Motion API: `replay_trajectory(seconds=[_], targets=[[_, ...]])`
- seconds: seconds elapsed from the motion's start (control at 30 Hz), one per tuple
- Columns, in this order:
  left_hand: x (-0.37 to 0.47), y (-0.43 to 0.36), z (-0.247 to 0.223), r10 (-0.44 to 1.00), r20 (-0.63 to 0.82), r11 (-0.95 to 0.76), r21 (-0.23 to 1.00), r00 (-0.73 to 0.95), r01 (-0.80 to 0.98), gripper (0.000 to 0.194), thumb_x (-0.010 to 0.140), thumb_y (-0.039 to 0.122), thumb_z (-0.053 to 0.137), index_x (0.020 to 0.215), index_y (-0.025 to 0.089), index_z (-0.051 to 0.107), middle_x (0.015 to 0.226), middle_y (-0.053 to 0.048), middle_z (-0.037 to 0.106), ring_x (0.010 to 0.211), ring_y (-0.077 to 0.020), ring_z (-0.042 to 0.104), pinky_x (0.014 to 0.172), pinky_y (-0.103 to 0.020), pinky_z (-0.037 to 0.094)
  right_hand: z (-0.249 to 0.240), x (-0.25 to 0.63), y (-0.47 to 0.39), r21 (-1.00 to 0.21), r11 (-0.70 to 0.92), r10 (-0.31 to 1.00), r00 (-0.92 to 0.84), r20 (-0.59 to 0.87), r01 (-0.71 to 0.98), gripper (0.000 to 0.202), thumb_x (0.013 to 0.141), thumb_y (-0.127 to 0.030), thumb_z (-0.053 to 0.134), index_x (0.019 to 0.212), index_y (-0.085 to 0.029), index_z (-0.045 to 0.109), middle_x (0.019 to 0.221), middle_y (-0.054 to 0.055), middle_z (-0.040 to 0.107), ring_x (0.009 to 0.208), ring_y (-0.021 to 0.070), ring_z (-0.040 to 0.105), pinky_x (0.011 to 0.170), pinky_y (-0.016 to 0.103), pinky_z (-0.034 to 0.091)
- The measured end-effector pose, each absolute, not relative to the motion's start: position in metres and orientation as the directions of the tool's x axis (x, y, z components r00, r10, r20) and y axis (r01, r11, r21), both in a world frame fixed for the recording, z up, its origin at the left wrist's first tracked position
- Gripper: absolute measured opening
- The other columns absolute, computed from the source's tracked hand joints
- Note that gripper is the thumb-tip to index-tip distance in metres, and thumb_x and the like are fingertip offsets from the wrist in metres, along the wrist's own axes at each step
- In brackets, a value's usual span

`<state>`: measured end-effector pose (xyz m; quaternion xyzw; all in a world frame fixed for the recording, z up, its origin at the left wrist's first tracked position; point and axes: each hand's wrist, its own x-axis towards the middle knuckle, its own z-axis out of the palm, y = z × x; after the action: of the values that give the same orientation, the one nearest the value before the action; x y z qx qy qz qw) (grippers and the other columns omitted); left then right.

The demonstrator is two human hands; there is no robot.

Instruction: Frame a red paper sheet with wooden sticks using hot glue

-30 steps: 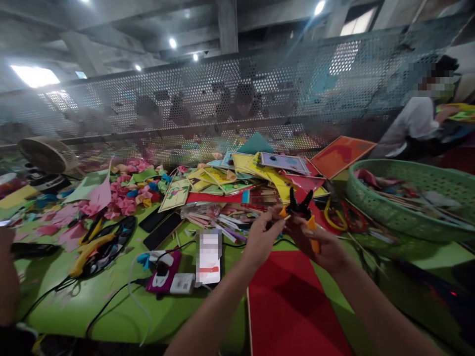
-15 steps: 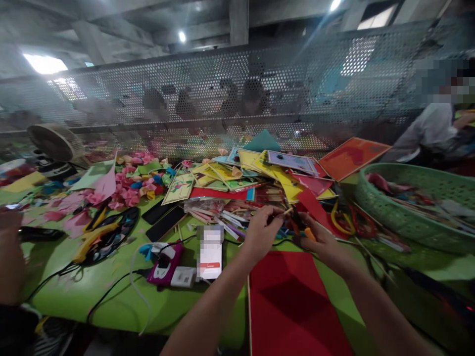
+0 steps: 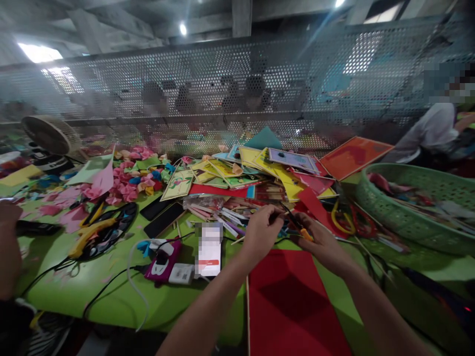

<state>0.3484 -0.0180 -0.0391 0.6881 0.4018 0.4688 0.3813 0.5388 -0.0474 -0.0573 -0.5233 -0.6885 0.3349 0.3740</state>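
Observation:
In the head view my right hand (image 3: 319, 242) is closed around a slim tool (image 3: 305, 232) with an orange handle. Its dark, narrow end points up and left toward my other hand; I cannot tell whether it is scissors or a knife. My left hand (image 3: 261, 230) has its fingers pinched together close to the tool's tip. Whatever lies in that pinch is hidden by the fingers. Both hands hover just past the far edge of a red board (image 3: 289, 301), which lies flat on the green table (image 3: 111, 301).
Behind my hands lie piled coloured cards (image 3: 237, 173) and loose sticks. A green basket (image 3: 408, 222) stands right, beside yellow-handled scissors (image 3: 343, 220). Left are a phone (image 3: 210, 252), a purple power strip (image 3: 163, 262), a yellow glue gun (image 3: 92, 235) and another person's hand (image 3: 9, 242).
The pale stick end that showed between my left fingers is out of sight. My right hand has turned the tool, so its dark end now shows longer and points up-left.

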Motion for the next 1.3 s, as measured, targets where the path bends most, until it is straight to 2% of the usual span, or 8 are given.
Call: replay_trajectory(seconds=[0.13, 0.27, 0.33, 0.5, 0.6, 0.77, 1.07, 1.3], targets=[[0.349, -0.019, -0.04, 0.899, 0.366, -0.419, 0.879, 0.241, 0.227, 0.012, 0.093, 0.016, 0.06, 0.089, 0.021, 0.07, 0.095, -0.005, 0.076, 0.092, -0.0219, 0.069, 0.086, -0.032, 0.05, -0.057, 0.538, -0.048, -0.817, 0.232, 0.972, -0.152, 0.178, 0.527, 0.036, 0.082, -0.037, 0.065, 0.115, -0.024, 0.066, 0.115, 0.008, 0.075, 0.106, 0.0315, 0.07, 0.093, 0.044, 0.054], [0.35, -0.019, -0.042, 0.894, 0.375, -0.432, 0.865, 0.243, 0.254, 0.012, 0.093, 0.014, 0.06, 0.089, 0.02, 0.07, 0.093, -0.006, 0.076, 0.09, -0.0222, 0.07, 0.085, -0.032, 0.05, -0.053, 0.536, -0.049, -0.775, 0.245, 0.969, -0.164, 0.182, 0.583, 0.02, 0.083, -0.038, 0.061, 0.098, -0.025, 0.064, 0.098, 0.005, 0.075, 0.094, 0.0294, 0.07, 0.08, 0.039, 0.054], [0.351, -0.018, -0.043, 0.894, 0.376, -0.434, 0.862, 0.242, 0.263, 0.013, 0.092, 0.013, 0.06, 0.089, 0.02, 0.07, 0.093, -0.006, 0.076, 0.089, -0.0221, 0.07, 0.085, -0.032, 0.051, -0.053, 0.535, -0.049, -0.757, 0.253, 0.967, -0.169, 0.188, 0.602, 0.017, 0.084, -0.036, 0.06, 0.097, -0.026, 0.064, 0.093, 0.004, 0.074, 0.087, 0.0277, 0.069, 0.077, 0.037, 0.053], [0.351, -0.018, -0.045, 0.892, 0.384, -0.441, 0.855, 0.237, 0.273, 0.014, 0.092, 0.012, 0.059, 0.089, 0.021, 0.07, 0.095, -0.005, 0.076, 0.091, -0.0214, 0.07, 0.086, -0.031, 0.051, -0.054, 0.537, -0.049, -0.74, 0.267, 0.964, -0.175, 0.202, 0.618, 0.03, 0.085, -0.038, 0.063, 0.112, -0.025, 0.066, 0.092, 0.004, 0.073, 0.088, 0.0284, 0.068, 0.082, 0.04, 0.055], [0.351, -0.017, -0.046, 0.892, 0.383, -0.441, 0.854, 0.241, 0.274, 0.015, 0.092, 0.011, 0.059, 0.09, 0.021, 0.07, 0.094, -0.005, 0.076, 0.089, -0.0209, 0.07, 0.086, -0.031, 0.052, -0.055, 0.538, -0.048, -0.728, 0.272, 0.962, -0.171, 0.211, 0.63, 0.031, 0.084, -0.037, 0.063, 0.112, -0.025, 0.067, 0.09, 0.004, 0.073, 0.087, 0.0283, 0.069, 0.083, 0.04, 0.055], [0.352, -0.016, -0.048, 0.89, 0.383, -0.443, 0.855, 0.247, 0.27, 0.015, 0.092, 0.01, 0.059, 0.089, 0.021, 0.07, 0.094, -0.005, 0.076, 0.09, -0.0212, 0.07, 0.085, -0.031, 0.051, -0.055, 0.538, -0.047, -0.713, 0.262, 0.965, -0.171, 0.199, 0.65, 0.034, 0.083, -0.039, 0.063, 0.113, -0.025, 0.068, 0.1, 0.006, 0.076, 0.089, 0.0285, 0.07, 0.082, 0.04, 0.055], [0.35, -0.016, -0.045, 0.885, 0.383, -0.453, 0.841, 0.263, 0.297, 0.016, 0.093, 0.01, 0.058, 0.089, 0.021, 0.069, 0.094, -0.005, 0.076, 0.089, -0.0214, 0.07, 0.084, -0.03, 0.051, -0.05, 0.53, -0.05, -0.759, 0.217, 0.976, -0.14, 0.166, 0.614, 0.027, 0.083, -0.04, 0.056, 0.101, -0.023, 0.068, 0.088, 0.004, 0.075, 0.079, 0.0264, 0.068, 0.072, 0.036, 0.051], [0.349, -0.016, -0.045, 0.892, 0.374, -0.45, 0.797, 0.255, 0.403, 0.008, 0.097, 0.017, 0.06, 0.093, 0.022, 0.065, 0.098, -0.005, 0.076, 0.094, -0.0227, 0.07, 0.085, -0.031, 0.048, -0.064, 0.533, -0.045, -0.673, 0.226, 0.969, -0.09, 0.231, 0.705, 0.035, 0.083, -0.041, 0.055, 0.109, -0.023, 0.068, 0.091, 0.006, 0.077, 0.08, 0.0268, 0.069, 0.07, 0.035, 0.048]])
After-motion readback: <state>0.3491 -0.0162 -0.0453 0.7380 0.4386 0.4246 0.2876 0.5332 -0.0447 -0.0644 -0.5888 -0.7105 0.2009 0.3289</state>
